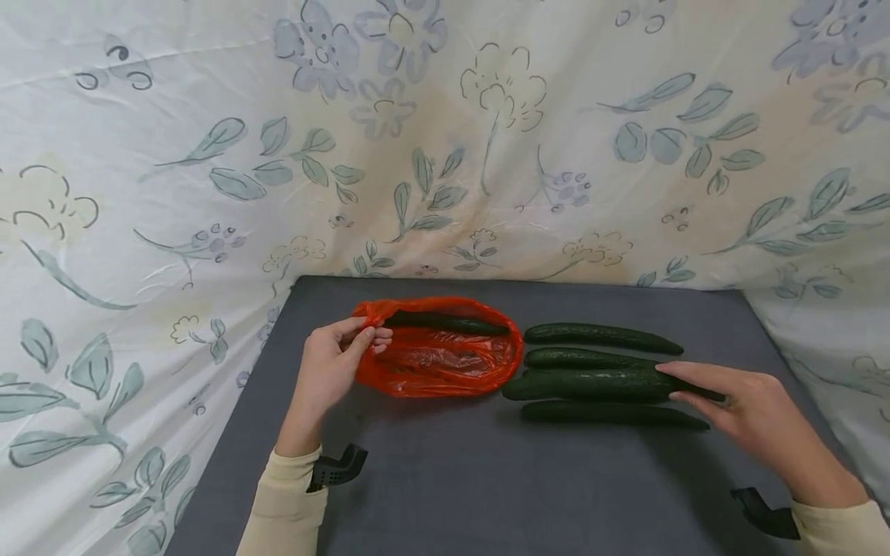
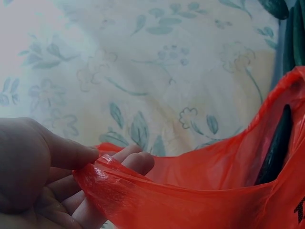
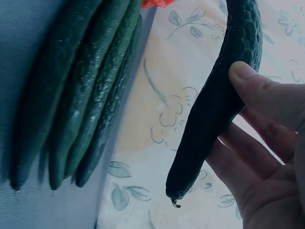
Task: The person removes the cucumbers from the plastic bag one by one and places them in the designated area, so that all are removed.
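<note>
Between its thumb and fingers, my left hand (image 1: 332, 367) pinches the left rim of a red plastic bag (image 1: 410, 386), whose mouth gapes wide. Inside the bag lies a dark green cucumber (image 1: 445, 323), its tip also visible in the left wrist view. My right hand (image 1: 758, 401) grips another cucumber (image 3: 209, 114) near one end, thumb on one side and fingers on the other. In the right wrist view this cucumber appears held above the table. Several more cucumbers (image 3: 81, 105) lie side by side next to it.
The bag and the loose cucumbers (image 1: 603, 337) are on a dark grey table (image 1: 487, 479). A floral cloth (image 1: 445, 154) hangs behind the table and along its sides. Black wrist mounts (image 1: 338, 467) are strapped over the beige sleeves.
</note>
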